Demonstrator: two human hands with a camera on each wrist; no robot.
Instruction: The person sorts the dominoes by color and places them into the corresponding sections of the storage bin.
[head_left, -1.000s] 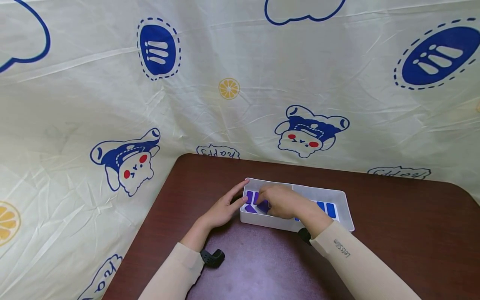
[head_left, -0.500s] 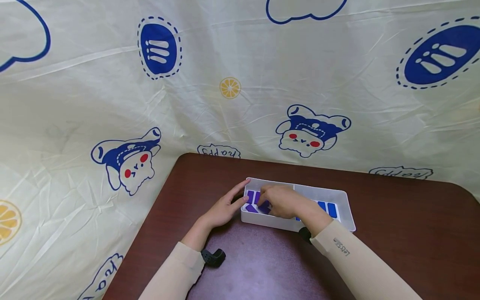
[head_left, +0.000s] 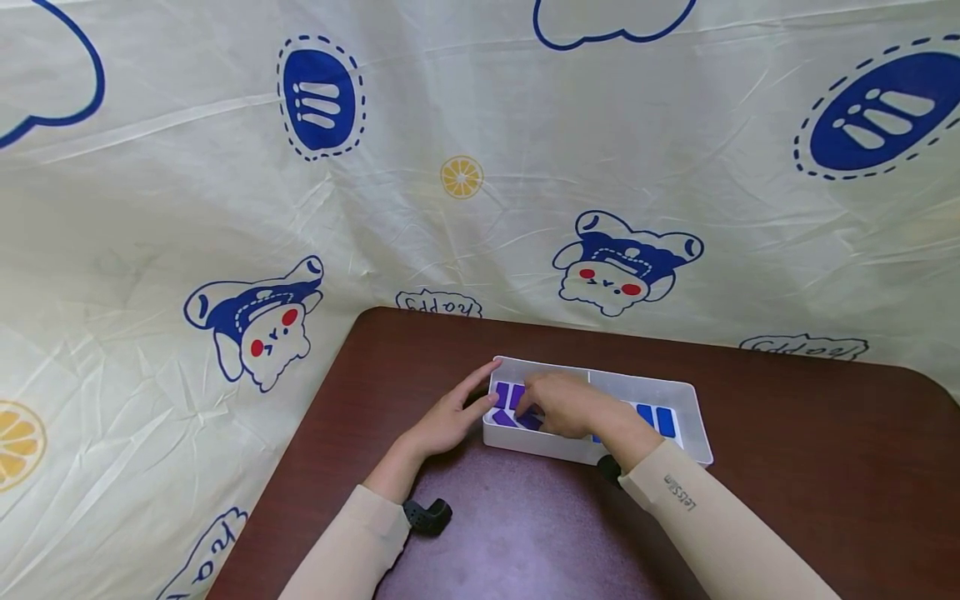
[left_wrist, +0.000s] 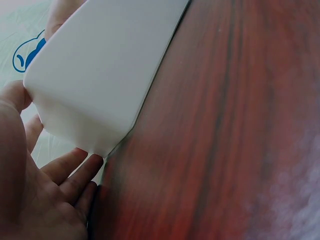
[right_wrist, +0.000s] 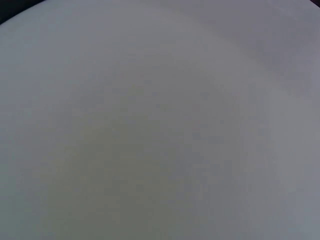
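Observation:
A long white box (head_left: pixel 542 441) with a divider lies on the table. In its left compartment are several flat purple pieces (head_left: pixel 502 395), and blue pieces (head_left: pixel 664 422) lie in the right one. My right hand (head_left: pixel 567 405) reaches into the left compartment, fingers bent down, pinching a dark purple piece (head_left: pixel 529 422) near the front wall; the fingertips are partly hidden. My left hand (head_left: pixel 441 421) steadies the box's left end, thumb at the near rim and fingers extended along the end wall. In the left wrist view its fingers (left_wrist: pixel 70 167) touch the white wall.
The brown table (head_left: pixel 795 442) stretches beyond both ends of the box. Behind it hangs a pale printed curtain (head_left: pixel 495 100). Each wrist wears a black band (head_left: pixel 427 517). A blurred pale surface fills the right wrist view.
The purple piece under my right fingers shifts slightly and lies flatter against the box floor. My left hand and the box keep their places; the whole view drifts a little.

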